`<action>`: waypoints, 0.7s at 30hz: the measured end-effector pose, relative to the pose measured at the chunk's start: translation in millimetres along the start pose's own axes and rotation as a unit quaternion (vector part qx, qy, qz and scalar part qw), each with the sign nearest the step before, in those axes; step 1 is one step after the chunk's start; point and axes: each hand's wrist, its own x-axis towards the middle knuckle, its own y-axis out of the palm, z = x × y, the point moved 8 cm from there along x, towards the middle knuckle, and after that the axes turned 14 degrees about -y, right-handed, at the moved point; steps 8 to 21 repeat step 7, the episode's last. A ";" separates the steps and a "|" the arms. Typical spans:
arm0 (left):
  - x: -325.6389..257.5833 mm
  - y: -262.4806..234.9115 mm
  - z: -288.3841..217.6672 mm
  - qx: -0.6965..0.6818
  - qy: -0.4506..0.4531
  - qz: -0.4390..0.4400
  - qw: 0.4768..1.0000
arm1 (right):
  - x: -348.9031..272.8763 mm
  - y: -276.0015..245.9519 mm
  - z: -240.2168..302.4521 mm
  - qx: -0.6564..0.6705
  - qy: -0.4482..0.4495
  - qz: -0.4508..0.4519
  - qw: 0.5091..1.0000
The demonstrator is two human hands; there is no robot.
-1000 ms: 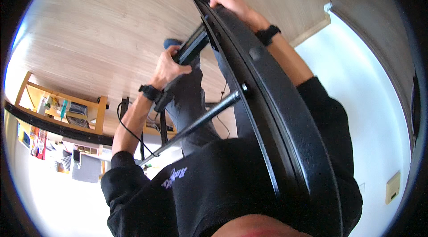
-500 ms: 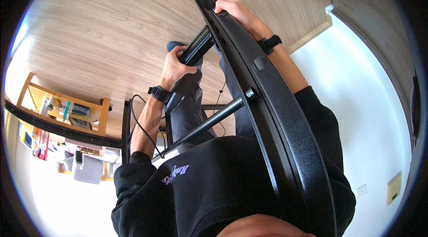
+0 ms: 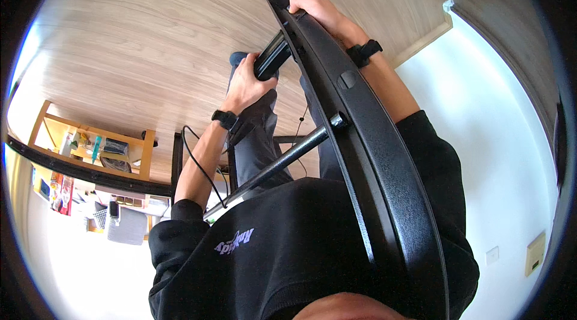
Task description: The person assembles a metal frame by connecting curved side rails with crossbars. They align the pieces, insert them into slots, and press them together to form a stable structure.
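Observation:
A long black metal beam [image 3: 368, 116] slants from the top of the view down past my right side. My right hand [image 3: 317, 12] is closed over the beam's far part, thumb on the near face and fingers over the far edge. My left hand [image 3: 247, 84] grips the lower end of a short black tube [image 3: 272, 58], whose upper end meets the beam's left side. The palm hides part of that tube. A thinner round black bar [image 3: 282, 160] runs from the beam toward my left elbow. A loop of black cable [image 3: 201, 160] hangs by my left forearm.
Wood-look floor [image 3: 150, 37] spreads ahead. Another curved black bar [image 3: 90, 169] crosses at left, in front of a wooden shelf [image 3: 147, 154] with assorted items. A grey chair [image 3: 126, 227] stands further left. The white wall [image 3: 475, 139] is close at right.
My left hand has shifted a little up and to the right with its grip on the tube, and less of the tube shows. My right hand holds the same spot on the beam.

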 end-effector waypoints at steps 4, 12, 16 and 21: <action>10.4 7.9 13.7 -0.036 -0.093 0.056 0.993 | -12.2 2.8 -11.1 0.074 -0.001 0.016 0.997; 29.7 17.9 11.9 -0.028 -0.056 0.200 0.978 | -4.6 -3.4 -41.6 0.017 0.032 0.002 0.999; 29.7 17.9 11.9 -0.028 -0.056 0.200 0.978 | -4.6 -3.4 -41.6 0.017 0.032 0.002 0.999; 29.7 17.9 11.9 -0.028 -0.056 0.200 0.978 | -4.6 -3.4 -41.6 0.017 0.032 0.002 0.999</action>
